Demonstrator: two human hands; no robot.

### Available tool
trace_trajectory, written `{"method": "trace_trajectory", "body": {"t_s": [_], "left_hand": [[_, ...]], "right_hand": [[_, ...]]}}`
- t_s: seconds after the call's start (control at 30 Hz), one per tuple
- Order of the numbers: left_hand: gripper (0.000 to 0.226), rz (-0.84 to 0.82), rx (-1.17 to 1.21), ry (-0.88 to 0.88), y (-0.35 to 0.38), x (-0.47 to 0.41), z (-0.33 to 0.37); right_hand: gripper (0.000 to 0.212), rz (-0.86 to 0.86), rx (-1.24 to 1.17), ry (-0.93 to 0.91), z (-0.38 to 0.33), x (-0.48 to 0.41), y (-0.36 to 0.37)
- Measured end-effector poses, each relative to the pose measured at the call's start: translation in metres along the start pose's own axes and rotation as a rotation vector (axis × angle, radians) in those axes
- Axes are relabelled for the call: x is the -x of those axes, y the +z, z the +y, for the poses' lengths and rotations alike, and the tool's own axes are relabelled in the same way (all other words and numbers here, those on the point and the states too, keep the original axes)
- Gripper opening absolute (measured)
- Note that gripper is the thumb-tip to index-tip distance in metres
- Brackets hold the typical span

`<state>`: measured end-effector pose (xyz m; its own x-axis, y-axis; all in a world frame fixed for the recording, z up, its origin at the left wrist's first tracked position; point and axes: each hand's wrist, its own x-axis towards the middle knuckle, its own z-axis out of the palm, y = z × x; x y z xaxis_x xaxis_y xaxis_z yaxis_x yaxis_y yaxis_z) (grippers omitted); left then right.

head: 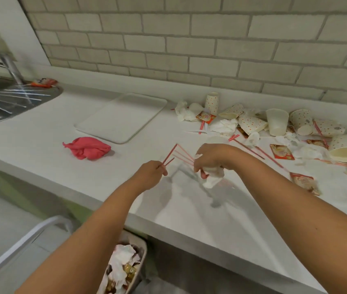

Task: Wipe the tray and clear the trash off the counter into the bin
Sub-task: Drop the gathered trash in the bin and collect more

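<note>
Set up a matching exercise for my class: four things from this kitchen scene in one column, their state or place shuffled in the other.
1 pink cloth
2 bin
3 left hand
4 right hand

A grips a crumpled napkin
B bunched on the counter
C pinches red straws
D below the counter edge, holds trash

Pairs: 1-B, 2-D, 3-C, 4-A

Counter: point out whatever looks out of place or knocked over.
Several paper cups lie tipped on their sides at the right, amid crumpled napkins, straws and sachets. One stray sachet sits by the sink.
</note>
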<state>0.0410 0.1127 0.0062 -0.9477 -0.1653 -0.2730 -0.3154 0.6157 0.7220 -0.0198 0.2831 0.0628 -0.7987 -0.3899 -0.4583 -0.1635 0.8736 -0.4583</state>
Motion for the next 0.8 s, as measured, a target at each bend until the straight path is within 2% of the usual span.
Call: {"method": "trace_trajectory", "body": {"t_s": [0.07, 0.23, 0.37, 0.47, 0.57, 0.67, 0.8], "left_hand": [[0.027, -0.093, 0.007, -0.057, -0.021, 0.012, -0.023], [0.024, -0.314, 0.026, -0.181, -0.074, 0.065, -0.097], [0.026, -0.395, 0.060, -0.403, -0.096, 0.107, -0.162], [0.026, -0.465, 0.096, -0.561, -0.089, 0.128, -0.197], [0.016, -0.443, 0.149, -0.658, -0.069, 0.136, -0.216], [0.024, -0.318, 0.178, -0.705, -0.047, 0.132, -0.224], [0.027, -0.258, 0.328, -0.716, -0.027, 0.130, -0.212]], "right_hand": [[0.020, -0.051, -0.046, -0.078, -0.022, -0.003, 0.022], [0.020, -0.210, 0.032, -0.203, -0.079, -0.005, 0.085], [0.009, -0.413, 0.192, -0.247, -0.114, -0.004, 0.142], [0.014, -0.465, 0.298, -0.216, -0.123, -0.006, 0.178], [0.018, -0.494, 0.315, -0.152, -0.122, -0.013, 0.208], [0.017, -0.488, 0.261, -0.110, -0.121, -0.020, 0.226], [0.028, -0.382, 0.132, -0.075, -0.121, -0.027, 0.235]]}}
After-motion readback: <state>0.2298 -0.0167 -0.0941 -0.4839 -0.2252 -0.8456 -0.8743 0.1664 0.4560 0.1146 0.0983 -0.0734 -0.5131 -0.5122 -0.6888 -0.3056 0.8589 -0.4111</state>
